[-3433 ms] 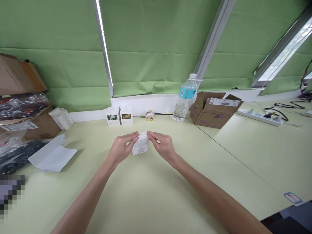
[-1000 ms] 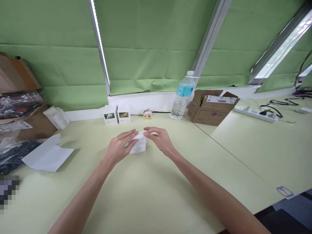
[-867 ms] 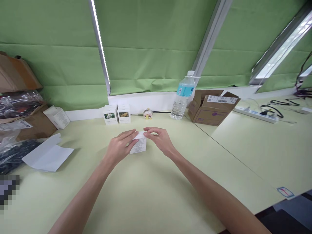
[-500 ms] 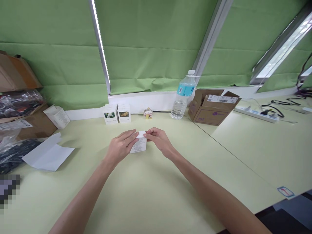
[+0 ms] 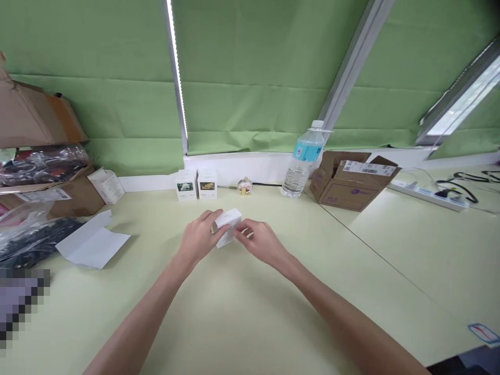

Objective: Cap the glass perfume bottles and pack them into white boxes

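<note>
A small white carton (image 5: 230, 214) sits tilted between my hands over the table, its top face towards me and part of its front covered by fingers. My left hand (image 5: 198, 235) grips it from the left, thumb across the front and fingers behind the top edge. At its right side, my right hand (image 5: 263, 241) pinches the carton's edge with thumb and curled fingers. Farther back stand two white cartons with flower pictures, one green-and-white carton (image 5: 186, 188) and one yellow-pictured carton (image 5: 207, 187). Beside them is a little round ornament (image 5: 245, 186).
A water bottle (image 5: 302, 159) and an open cardboard box (image 5: 349, 187) stand back right, near a power strip (image 5: 429, 195). On the left lie a folded white paper (image 5: 94, 245), a white box (image 5: 107, 186), stacked cardboard boxes (image 5: 41, 117) and plastic bags (image 5: 39, 237).
The carton has turned in my hands: its printed side faced me before, and now its top shows more. My right fingers have moved lower on its side. The camera view has shifted slightly left.
</note>
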`<act>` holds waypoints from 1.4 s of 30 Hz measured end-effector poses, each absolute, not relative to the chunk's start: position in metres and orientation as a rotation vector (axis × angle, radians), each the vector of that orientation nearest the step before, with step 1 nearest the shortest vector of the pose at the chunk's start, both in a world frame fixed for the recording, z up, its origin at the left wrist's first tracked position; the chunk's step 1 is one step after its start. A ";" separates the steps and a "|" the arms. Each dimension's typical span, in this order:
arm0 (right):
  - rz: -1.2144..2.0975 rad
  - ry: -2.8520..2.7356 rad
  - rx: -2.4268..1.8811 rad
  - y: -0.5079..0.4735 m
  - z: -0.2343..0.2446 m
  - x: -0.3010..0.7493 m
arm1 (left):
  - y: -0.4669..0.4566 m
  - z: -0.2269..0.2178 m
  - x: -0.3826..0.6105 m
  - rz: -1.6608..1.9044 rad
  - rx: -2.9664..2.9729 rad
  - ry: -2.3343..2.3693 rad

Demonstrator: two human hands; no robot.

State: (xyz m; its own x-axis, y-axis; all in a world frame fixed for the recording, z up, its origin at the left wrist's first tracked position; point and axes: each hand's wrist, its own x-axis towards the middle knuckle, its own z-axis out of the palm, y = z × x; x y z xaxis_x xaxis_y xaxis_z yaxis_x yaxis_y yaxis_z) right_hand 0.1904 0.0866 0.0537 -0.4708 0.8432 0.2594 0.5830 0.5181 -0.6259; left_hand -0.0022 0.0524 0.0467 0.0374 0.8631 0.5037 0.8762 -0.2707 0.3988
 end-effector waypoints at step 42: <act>0.989 -2.056 -0.975 0.112 -0.019 0.169 | 0.066 0.020 -0.095 -1.608 -2.149 -2.368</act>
